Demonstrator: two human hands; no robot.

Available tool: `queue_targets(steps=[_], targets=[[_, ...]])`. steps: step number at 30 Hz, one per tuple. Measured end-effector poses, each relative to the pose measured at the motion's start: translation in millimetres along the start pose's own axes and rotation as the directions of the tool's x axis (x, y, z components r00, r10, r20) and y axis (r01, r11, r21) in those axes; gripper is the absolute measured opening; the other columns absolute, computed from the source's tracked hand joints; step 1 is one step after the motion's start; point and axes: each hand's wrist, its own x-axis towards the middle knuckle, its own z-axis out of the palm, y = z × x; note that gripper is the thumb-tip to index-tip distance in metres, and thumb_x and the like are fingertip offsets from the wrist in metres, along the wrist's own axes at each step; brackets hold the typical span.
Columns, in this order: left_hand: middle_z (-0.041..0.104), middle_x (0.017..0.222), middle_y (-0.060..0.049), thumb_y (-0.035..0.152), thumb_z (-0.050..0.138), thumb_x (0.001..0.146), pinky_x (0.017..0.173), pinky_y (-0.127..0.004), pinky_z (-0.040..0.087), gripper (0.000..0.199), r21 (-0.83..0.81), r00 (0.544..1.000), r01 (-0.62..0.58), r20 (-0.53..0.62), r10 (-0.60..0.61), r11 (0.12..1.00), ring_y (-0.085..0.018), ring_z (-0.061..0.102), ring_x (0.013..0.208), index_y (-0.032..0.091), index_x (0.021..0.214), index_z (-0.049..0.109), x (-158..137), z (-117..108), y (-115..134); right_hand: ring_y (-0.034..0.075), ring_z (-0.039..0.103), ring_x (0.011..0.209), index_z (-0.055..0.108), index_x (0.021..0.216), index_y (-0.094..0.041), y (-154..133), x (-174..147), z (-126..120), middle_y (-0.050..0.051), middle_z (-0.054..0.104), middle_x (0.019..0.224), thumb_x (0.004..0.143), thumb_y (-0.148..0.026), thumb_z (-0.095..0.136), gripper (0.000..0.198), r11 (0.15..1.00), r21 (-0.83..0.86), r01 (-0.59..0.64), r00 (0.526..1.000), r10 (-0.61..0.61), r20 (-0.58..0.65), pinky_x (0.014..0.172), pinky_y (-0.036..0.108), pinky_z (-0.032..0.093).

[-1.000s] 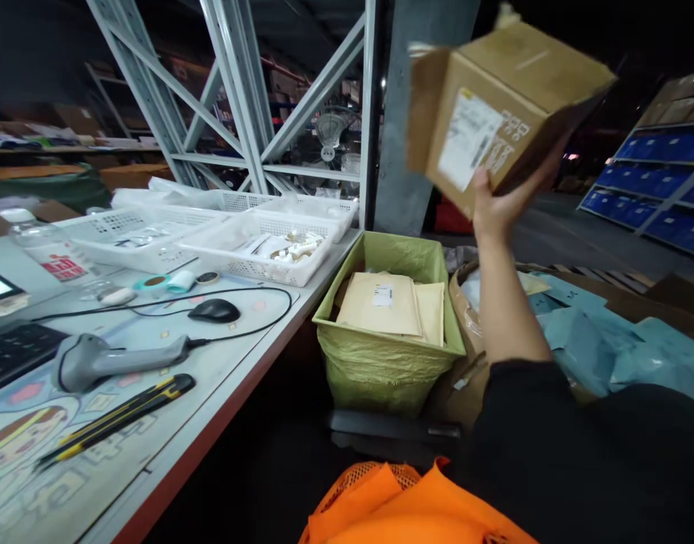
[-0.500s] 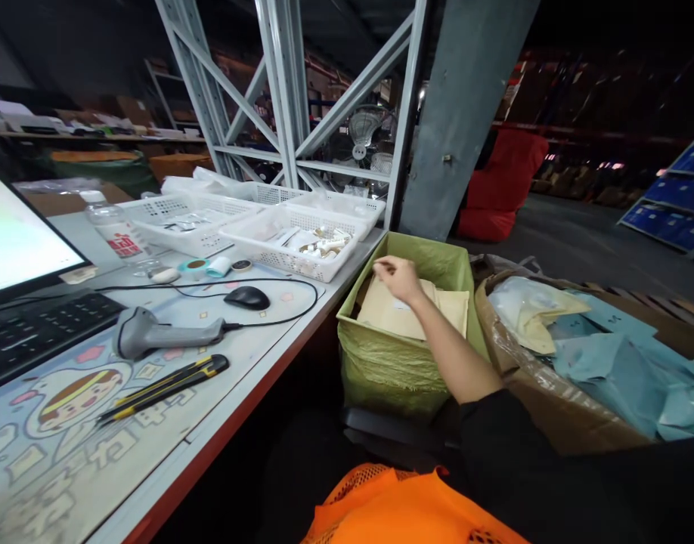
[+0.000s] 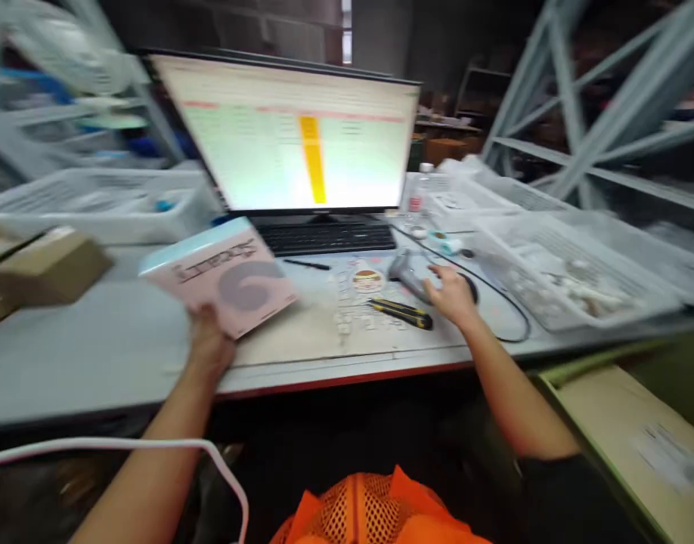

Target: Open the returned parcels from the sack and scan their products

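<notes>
One view only, from the head, looking forward and down across the table (image 3: 97,355) from its near edge. It faces the monitor (image 3: 302,136), which stands square ahead and fairly near, the keyboard (image 3: 324,238) just below it. Both forearms run up into frame from the bottom, left hand (image 3: 208,347) and right hand (image 3: 452,295) close under the lens. The picture is smeared with motion blur, worst toward the left and right edges.
</notes>
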Motion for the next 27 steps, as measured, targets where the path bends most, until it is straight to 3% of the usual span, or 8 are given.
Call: queue_targets(steps=[3, 8, 11, 13, 16, 19, 22, 27], targets=[[0.065, 0.14, -0.011, 0.088, 0.071, 0.078, 0.116, -0.048, 0.052, 0.087, -0.119, 0.961, 0.059, -0.26, -0.089, 0.991, -0.03, 0.058, 0.138, 0.027, 0.138, 0.054, -13.2, -29.0, -10.2, 0.037, 0.055, 0.139, 0.058, 0.148, -0.007, 3.8, 15.2, 25.0, 0.024, 0.061, 0.146, 0.1, -0.043, 0.059, 0.06, 0.978, -0.206, -0.026, 0.995, 0.045, 0.087, 0.116, 0.045, 0.043], [0.061, 0.142, -0.015, 0.082, 0.075, 0.079, 0.107, -0.046, 0.057, 0.083, -0.111, 0.983, 0.074, -0.16, -0.091, 0.991, -0.033, 0.062, 0.131, 0.024, 0.133, 0.051, -10.6, -2.5, -13.0, 0.041, 0.063, 0.129, 0.056, 0.144, -0.005, -18.3, 31.2, 50.2, 0.027, 0.065, 0.134, 0.098, -0.046, 0.062, 0.063, 0.908, -0.414, -0.061, 0.945, 0.186, 0.268, 0.104, 0.048, 0.051], [0.062, 0.137, -0.017, 0.08, 0.073, 0.082, 0.099, -0.047, 0.06, 0.085, -0.088, 0.991, 0.082, -0.096, -0.091, 0.993, -0.034, 0.065, 0.123, 0.023, 0.139, 0.046, -12.0, 13.0, -2.3, 0.041, 0.064, 0.128, 0.058, 0.138, -0.002, -34.5, 42.3, 58.4, 0.03, 0.065, 0.133, 0.096, -0.035, 0.061, 0.054, 0.893, -0.443, -0.085, 0.935, 0.225, 0.274, 0.1, 0.047, 0.053], [0.063, 0.132, -0.016, 0.076, 0.077, 0.081, 0.099, -0.049, 0.059, 0.089, 0.028, 0.999, 0.01, -0.048, -0.008, 1.0, -0.033, 0.065, 0.118, 0.024, 0.144, 0.042, -14.1, 17.0, 6.9, 0.041, 0.066, 0.124, 0.062, 0.133, -0.002, -39.7, 48.9, 53.5, 0.03, 0.067, 0.129, 0.094, -0.032, 0.061, 0.049, 0.903, -0.414, -0.115, 0.933, 0.241, 0.268, 0.098, 0.048, 0.053], [0.06, 0.136, -0.013, 0.06, 0.09, 0.075, 0.113, -0.058, 0.049, 0.081, 0.384, 0.953, -0.302, 0.118, 0.278, 0.873, -0.036, 0.055, 0.13, 0.029, 0.14, 0.053, -17.1, 13.8, 20.1, 0.036, 0.074, 0.097, 0.07, 0.115, -0.009, -41.1, 54.4, 23.0, 0.023, 0.074, 0.103, 0.094, -0.037, 0.063, 0.036, 0.953, -0.253, -0.165, 0.925, 0.238, 0.295, 0.082, 0.044, 0.057], [0.061, 0.136, -0.01, 0.043, 0.089, 0.08, 0.125, -0.063, 0.035, 0.041, 0.564, 0.808, -0.588, 0.402, 0.43, 0.579, -0.037, 0.044, 0.143, 0.034, 0.116, 0.073, -20.4, 6.4, 28.0, 0.024, 0.067, 0.061, 0.069, 0.095, -0.017, -46.1, 53.6, -30.4, 0.01, 0.069, 0.074, 0.092, -0.039, 0.067, 0.022, 0.978, 0.056, -0.202, 0.893, 0.16, 0.422, 0.058, 0.036, 0.053], [0.067, 0.125, -0.007, 0.034, 0.08, 0.09, 0.125, -0.062, 0.035, 0.019, 0.548, 0.69, -0.724, 0.571, 0.446, 0.419, -0.033, 0.048, 0.139, 0.04, 0.107, 0.079, -24.1, 2.0, 28.5, 0.017, 0.058, 0.05, 0.066, 0.082, -0.021, -62.2, 49.5, -87.4, 0.005, 0.064, 0.065, 0.087, -0.044, 0.074, 0.025, 0.965, 0.189, -0.182, 0.841, 0.053, 0.538, 0.047, 0.031, 0.045], [0.067, 0.125, -0.006, 0.027, 0.078, 0.092, 0.125, -0.058, 0.04, 0.028, 0.528, 0.572, -0.811, 0.625, 0.532, 0.251, -0.029, 0.049, 0.138, 0.041, 0.116, 0.078, -27.5, 2.2, 25.1, 0.01, 0.05, 0.043, 0.073, 0.089, -0.02, -98.3, 43.0, -140.8, 0.001, 0.059, 0.061, 0.082, -0.062, 0.079, 0.043, 0.994, 0.084, -0.074, 0.699, -0.008, 0.715, 0.04, 0.025, 0.033]])
